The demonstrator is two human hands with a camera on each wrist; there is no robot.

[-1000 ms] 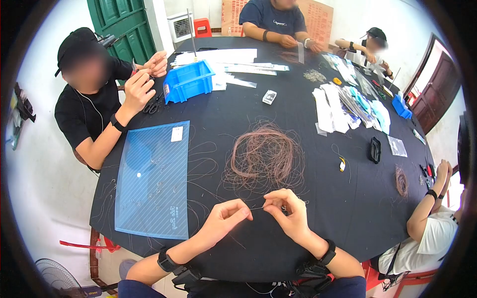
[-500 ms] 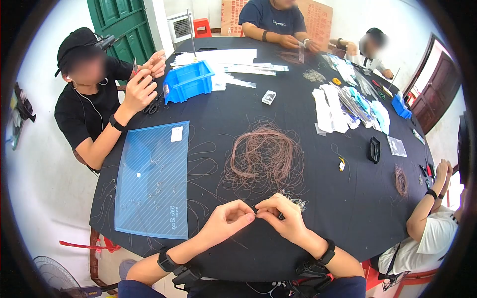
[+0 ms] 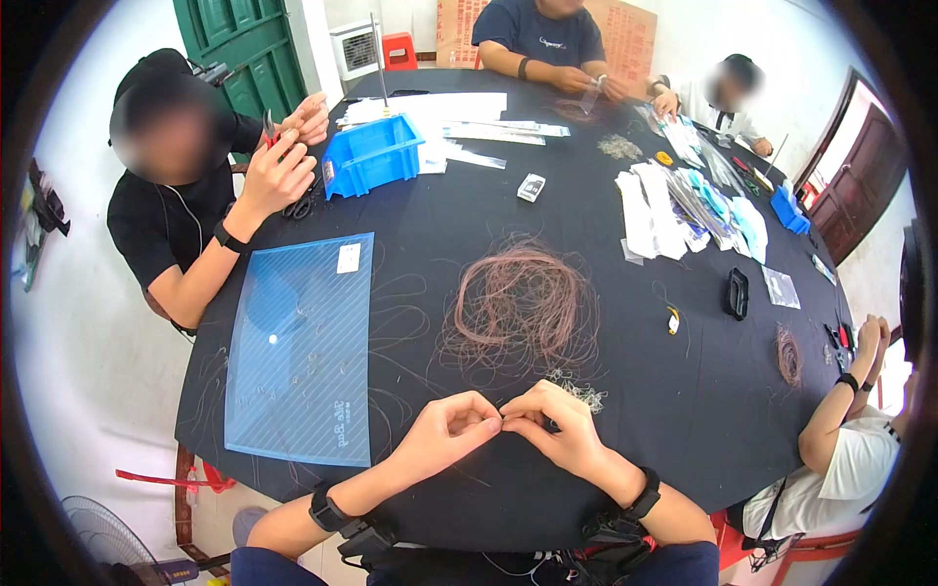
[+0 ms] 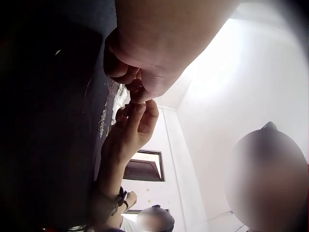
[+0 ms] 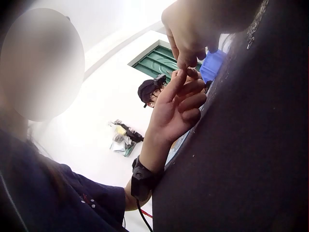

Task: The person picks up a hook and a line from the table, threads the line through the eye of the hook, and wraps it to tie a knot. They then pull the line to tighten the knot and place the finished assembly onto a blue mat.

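Fingertips meet above the near side of the black surface (image 3: 664, 415), where we see the left hand (image 3: 445, 435) and right hand (image 3: 559, 430) pinching a tiny item (image 3: 502, 419) too small for us to identify. Just beyond the right hand lies a pale pile (image 3: 584, 394); farther, a tangled coil of brown strands (image 3: 479, 305), with a blue folder (image 3: 293, 391) to its left. A blue bin (image 3: 376, 168) stands far left.

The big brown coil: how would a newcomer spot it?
On the black table, find the blue folder. Right of it, beyond the left hand and right hand, lies the brown coil, far larger than the other coil near the right edge.
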